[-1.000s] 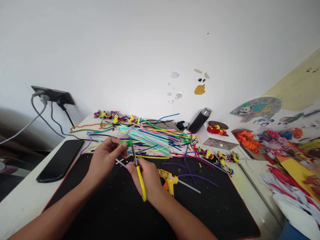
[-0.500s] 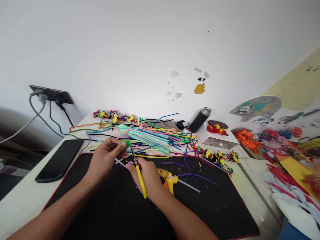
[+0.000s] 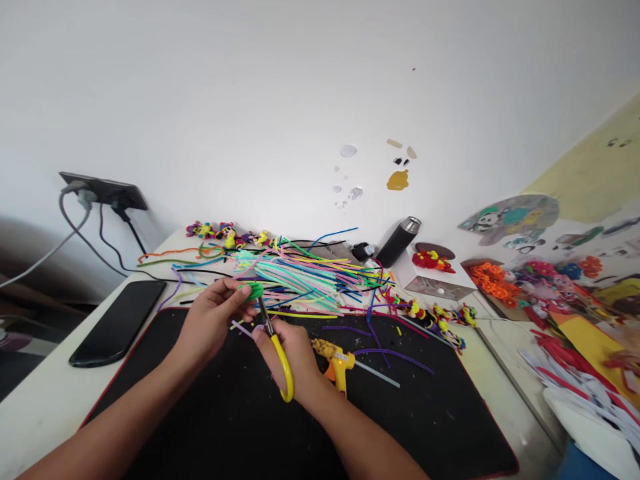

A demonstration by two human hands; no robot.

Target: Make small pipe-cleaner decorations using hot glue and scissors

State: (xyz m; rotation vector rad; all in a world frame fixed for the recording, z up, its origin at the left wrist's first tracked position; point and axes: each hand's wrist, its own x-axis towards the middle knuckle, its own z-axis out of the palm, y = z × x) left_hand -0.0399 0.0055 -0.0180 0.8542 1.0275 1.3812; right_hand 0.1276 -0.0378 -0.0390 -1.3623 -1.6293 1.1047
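My left hand point(image 3: 215, 317) is closed, pinching a small bright green fuzzy piece point(image 3: 251, 291) that looks like bent pipe cleaner. Yellow-handled scissors point(image 3: 283, 363) sit in my right hand point(image 3: 295, 357), its fingers wrapped round them. The blades point up and touch or nearly touch the green piece; whether they are closed on it I cannot tell. A light purple pipe cleaner point(image 3: 241, 328) with a rounded end shows by my right thumb, partly hidden. Just right of that hand, a yellow glue gun point(image 3: 336, 359) lies on the black mat point(image 3: 225, 413), a glue stick poking from its back.
A pile of coloured pipe cleaners point(image 3: 300, 273) spreads behind the mat. A phone point(image 3: 120, 323) lies left. Small fuzzy figures point(image 3: 227, 233) line the back; others point(image 3: 443, 317) lie right. A black flask point(image 3: 399, 241) stands tilted-looking near a white box point(image 3: 440, 283). Loose purple pipe cleaners point(image 3: 400, 357) cross the mat.
The scissors have turned a little in my right hand, their blades now lower against the green piece and the yellow loop showing wider. My left hand has hardly moved.
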